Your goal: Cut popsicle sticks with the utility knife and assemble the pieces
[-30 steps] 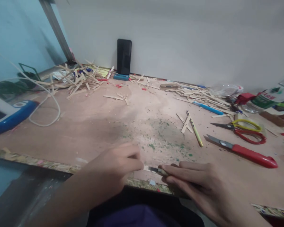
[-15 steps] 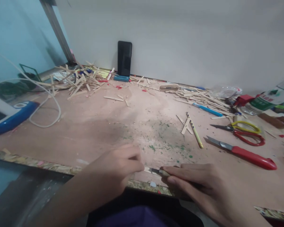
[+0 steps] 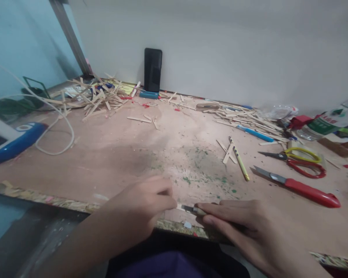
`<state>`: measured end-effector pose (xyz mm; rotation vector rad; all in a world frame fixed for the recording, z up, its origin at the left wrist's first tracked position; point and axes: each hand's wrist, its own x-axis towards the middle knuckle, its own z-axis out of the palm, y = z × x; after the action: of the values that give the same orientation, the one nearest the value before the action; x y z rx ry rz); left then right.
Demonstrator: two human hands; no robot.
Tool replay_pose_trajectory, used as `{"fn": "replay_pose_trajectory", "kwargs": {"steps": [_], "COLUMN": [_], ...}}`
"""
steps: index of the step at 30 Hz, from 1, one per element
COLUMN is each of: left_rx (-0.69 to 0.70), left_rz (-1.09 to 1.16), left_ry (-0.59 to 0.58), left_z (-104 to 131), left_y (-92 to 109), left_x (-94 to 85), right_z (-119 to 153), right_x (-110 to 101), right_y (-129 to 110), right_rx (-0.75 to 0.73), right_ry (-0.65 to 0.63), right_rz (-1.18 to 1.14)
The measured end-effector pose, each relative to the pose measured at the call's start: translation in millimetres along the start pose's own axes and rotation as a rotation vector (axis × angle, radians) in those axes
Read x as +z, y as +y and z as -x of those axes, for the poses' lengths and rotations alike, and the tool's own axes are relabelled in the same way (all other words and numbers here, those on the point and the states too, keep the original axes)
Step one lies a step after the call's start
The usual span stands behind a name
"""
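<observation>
Note left hand [image 3: 146,204] closed, fingertips apparently pinching thin wooden stick [image 3: 179,206] near front edge of table [image 3: 110,143]; note right hand [image 3: 246,216] closed around small knife [image 3: 188,209], blade at stick. Best to press lightly, angle blade shallowly, and brace stick flat, fingertips clear.

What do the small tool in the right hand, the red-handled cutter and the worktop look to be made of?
Small tool: probably a metal blade, dull dark grey; the right hand mostly hides its grip.
Red-handled cutter: grey metal-looking blade; handle likely smooth plastic, evenly red.
Worktop: probably chipboard, flakes showing at its edge.
</observation>
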<state>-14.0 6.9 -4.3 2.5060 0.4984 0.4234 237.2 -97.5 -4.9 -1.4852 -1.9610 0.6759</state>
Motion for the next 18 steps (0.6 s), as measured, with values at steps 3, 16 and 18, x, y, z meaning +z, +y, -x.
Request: {"fn": "replay_pose_trajectory", "kwargs": {"steps": [3, 16, 18], "left_rx": [-0.002, -0.006, -0.038], "left_rz": [0.008, 0.009, 0.007], "left_ry": [0.004, 0.010, 0.004], "left_z": [0.6, -0.3, 0.5], "left_y": [-0.4, 1.3, 2.7], "left_x": [0.6, -1.2, -1.1], "right_z": [0.8, 1.6, 5.7], "right_x": [-0.1, -3.3, -4.6], "right_y": [0.3, -0.4, 2.5], "right_rx": [-0.016, -0.016, -0.019], "right_ry": [-0.011, -0.012, 0.026], "right_rz": [0.030, 0.039, 0.064]}}
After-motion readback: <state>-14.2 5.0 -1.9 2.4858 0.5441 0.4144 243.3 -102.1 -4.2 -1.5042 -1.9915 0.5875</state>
